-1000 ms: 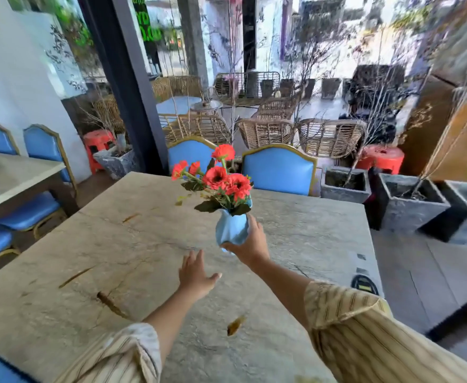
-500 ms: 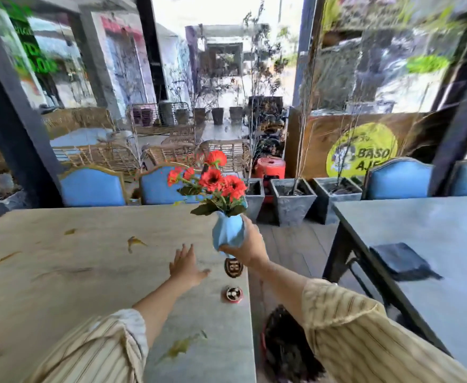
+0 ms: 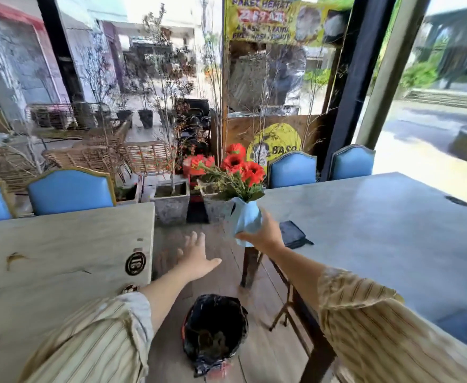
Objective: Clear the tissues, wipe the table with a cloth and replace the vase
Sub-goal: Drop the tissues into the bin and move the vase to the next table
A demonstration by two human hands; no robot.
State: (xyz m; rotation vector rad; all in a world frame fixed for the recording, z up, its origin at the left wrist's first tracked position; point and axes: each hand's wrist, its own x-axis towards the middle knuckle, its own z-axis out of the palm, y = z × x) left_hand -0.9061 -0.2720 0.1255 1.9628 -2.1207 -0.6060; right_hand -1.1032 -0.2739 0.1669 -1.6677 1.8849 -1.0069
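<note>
A blue vase of red flowers is gripped near its base by the right hand and is held in the air, tilted a little, at the near corner of the grey table. A dark folded cloth is seen lying on that table just behind the hand. The left hand is spread, fingers straight, over the floor gap left of the table. A black-lined bin is seen below on the floor, and a pale table further left.
</note>
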